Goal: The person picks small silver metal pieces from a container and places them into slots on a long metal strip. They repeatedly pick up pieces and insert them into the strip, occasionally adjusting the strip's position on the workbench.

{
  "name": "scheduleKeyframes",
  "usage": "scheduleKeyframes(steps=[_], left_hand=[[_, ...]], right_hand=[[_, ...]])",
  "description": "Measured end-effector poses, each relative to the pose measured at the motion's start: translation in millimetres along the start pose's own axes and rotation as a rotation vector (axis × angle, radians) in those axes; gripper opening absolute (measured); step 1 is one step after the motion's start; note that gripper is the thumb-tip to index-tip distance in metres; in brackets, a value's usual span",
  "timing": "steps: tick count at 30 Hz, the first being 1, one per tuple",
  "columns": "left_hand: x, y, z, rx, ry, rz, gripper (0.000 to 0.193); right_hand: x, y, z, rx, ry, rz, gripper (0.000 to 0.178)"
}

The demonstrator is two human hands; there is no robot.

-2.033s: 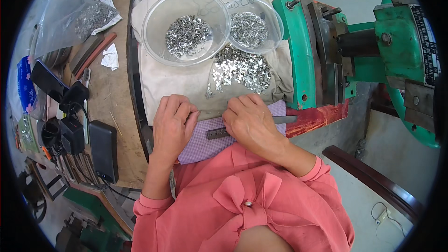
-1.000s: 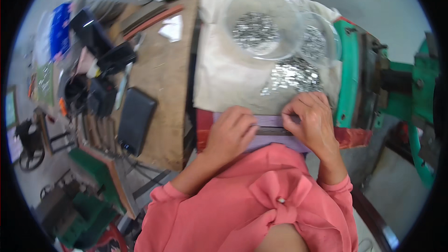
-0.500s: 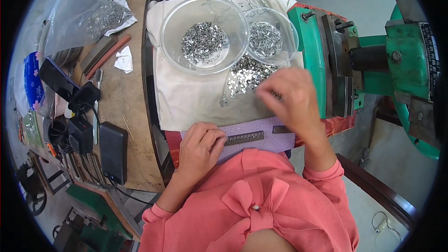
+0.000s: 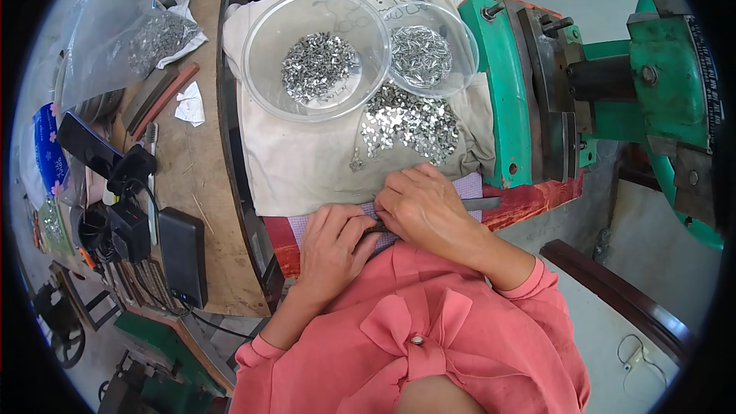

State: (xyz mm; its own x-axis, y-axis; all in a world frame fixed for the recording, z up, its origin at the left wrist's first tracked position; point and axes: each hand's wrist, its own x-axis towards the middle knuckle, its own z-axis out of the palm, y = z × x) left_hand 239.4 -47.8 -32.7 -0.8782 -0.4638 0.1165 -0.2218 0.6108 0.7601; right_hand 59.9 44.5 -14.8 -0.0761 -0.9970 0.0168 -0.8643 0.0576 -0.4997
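My left hand [image 4: 335, 241] lies at the near edge of the cloth, its fingers curled and closed on the left end of a dark, narrow metal strip [image 4: 376, 228]. In the earlier frame this strip shows a row of small notches. Over the strip, my right hand [image 4: 424, 205] bends its fingers down, fingertips together close to the left hand; whatever they pinch is hidden. Beyond the hands, a loose pile of small shiny metal pieces [image 4: 410, 124] is spread on the cloth. A second flat metal bar [image 4: 481, 203] pokes out right of my right hand.
A large clear tub [image 4: 257, 69] and a smaller clear tub [image 4: 469, 50] hold small metal parts on the pale cloth [image 4: 287, 172]. To the right stands a green machine [image 4: 510, 123]. A wooden bench [image 4: 218, 261] on the left carries a phone [image 4: 88, 142] and a black box [image 4: 182, 257].
My right hand has come from the metal pile back toward me, down to the notched strip beside my left hand. The left hand stays at the strip. The whole view has shifted slightly.
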Motion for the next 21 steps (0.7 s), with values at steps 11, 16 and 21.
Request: scheduleKeyframes(steps=[11, 16, 21], left_hand=[[6, -14, -13, 0.074, 0.155, -0.079, 0.026], [21, -8, -7, 0.162, 0.154, -0.094, 0.022], [24, -11, -4, 0.146, 0.146, -0.09, 0.018]], right_hand=[[-1, -5, -1, 0.018, 0.012, 0.066, 0.007], [3, -6, 2, -0.025, 0.008, 0.042, 0.008], [-2, 3, -11, 0.146, 0.055, 0.208, 0.01]])
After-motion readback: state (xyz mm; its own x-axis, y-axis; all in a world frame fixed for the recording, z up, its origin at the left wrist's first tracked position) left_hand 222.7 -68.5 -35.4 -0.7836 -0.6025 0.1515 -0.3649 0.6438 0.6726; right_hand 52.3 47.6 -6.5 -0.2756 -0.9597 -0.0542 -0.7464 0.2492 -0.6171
